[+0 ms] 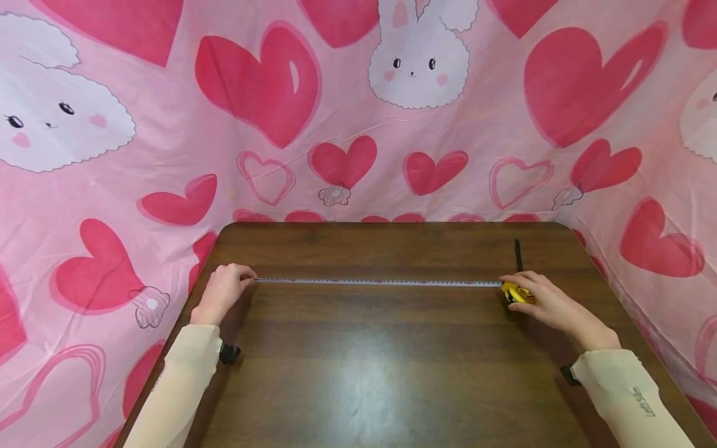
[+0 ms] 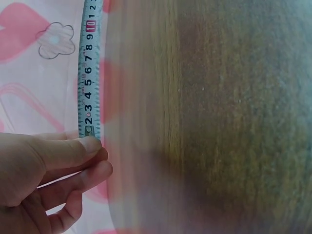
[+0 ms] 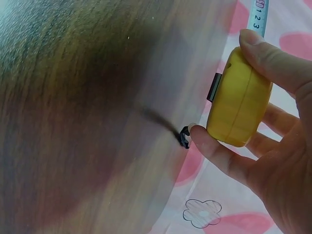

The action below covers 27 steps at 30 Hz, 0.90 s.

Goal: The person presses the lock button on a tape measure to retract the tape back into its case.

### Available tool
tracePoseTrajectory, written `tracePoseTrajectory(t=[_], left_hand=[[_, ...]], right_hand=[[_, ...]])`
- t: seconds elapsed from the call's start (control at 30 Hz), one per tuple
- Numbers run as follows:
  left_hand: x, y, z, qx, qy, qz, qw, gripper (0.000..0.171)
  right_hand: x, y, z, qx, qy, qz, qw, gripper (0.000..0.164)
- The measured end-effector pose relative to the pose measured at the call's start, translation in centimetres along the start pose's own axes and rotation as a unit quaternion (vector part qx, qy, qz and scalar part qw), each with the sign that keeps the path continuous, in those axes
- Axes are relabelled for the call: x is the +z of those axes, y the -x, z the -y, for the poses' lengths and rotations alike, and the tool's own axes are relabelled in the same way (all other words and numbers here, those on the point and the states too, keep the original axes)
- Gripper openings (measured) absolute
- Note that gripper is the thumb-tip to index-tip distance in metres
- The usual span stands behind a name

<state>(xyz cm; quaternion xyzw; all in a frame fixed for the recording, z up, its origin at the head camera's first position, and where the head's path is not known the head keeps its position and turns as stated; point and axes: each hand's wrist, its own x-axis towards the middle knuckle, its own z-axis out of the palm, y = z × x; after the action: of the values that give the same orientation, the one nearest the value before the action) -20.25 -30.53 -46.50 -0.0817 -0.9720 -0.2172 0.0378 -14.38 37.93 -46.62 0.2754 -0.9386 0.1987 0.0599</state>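
A yellow tape measure (image 1: 516, 294) has its pale blade (image 1: 378, 282) drawn out in a straight line across the far part of the table. My left hand (image 1: 221, 291) pinches the blade's end between thumb and fingertips; in the left wrist view, figures from 2 upward show on the blade (image 2: 89, 83) beyond the thumb. On the right, my right hand (image 1: 557, 308) grips the yellow case (image 3: 240, 100), thumb near the mouth where the blade comes out. A black strap (image 1: 518, 254) extends from beside the case toward the back edge.
The brown wooden table (image 1: 358, 367) has rounded far corners. Pink cloth (image 1: 358, 130) printed with hearts and rabbits hangs behind it and along both sides. Dark wrist devices (image 1: 229, 353) show at both cuffs.
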Motion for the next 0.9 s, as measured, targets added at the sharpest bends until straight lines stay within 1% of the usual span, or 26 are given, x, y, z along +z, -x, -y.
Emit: tracePoseTrajectory(t=[0.17,0.47,0.6,0.73,0.9], left_hand=[[0.2,-0.1,-0.2,0.003,-0.003,0.004,1.0000,0.008],[0.4,0.0,-0.4,0.008,-0.004,-0.001,1.0000,0.008],[0.5,0.0,-0.5,0.006,-0.001,-0.003,1.0000,0.007],[0.6,-0.1,-0.9,0.011,0.007,-0.003,0.9999,0.007],[0.8,-0.3,-1.4,-0.001,0.015,0.006,0.9999,0.009]], right_hand=[[0.0,0.0,0.0,0.015,-0.009,0.014,1.000,0.059],[0.0,-0.3,0.3,0.036,-0.020,0.037,0.998,0.059],[0.0,-0.5,0.4,0.045,-0.027,0.044,0.998,0.059],[0.2,-0.6,0.3,0.052,-0.031,0.050,0.997,0.059],[0.4,-0.9,0.3,0.052,-0.030,0.052,0.997,0.059]])
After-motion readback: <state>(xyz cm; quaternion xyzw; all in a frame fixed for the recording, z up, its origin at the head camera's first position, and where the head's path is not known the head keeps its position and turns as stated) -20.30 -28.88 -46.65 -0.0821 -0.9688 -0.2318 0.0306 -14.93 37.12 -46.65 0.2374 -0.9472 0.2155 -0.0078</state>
